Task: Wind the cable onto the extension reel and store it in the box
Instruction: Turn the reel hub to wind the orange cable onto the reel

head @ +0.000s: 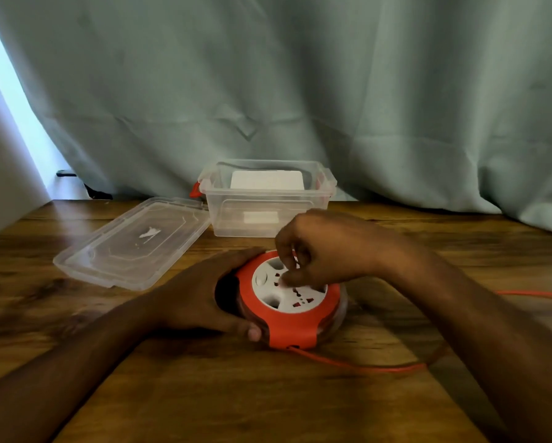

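An orange extension reel [292, 327] with a white socket face lies flat on the wooden table [204, 394]. My left hand [198, 298] grips its left rim, thumb at the near edge. My right hand [319, 251] sits over the white face with fingers curled down into it. The orange cable [364, 367] leaves the reel's near side, runs right across the table, passes under my right forearm and continues off the right edge. Behind the reel stands the clear plastic box [268, 219], open, with orange latches and a white item inside.
The box's clear lid [131, 247] lies flat to the left of the box. A grey-green curtain [300, 91] hangs behind the table's far edge. A white wall borders the left side.
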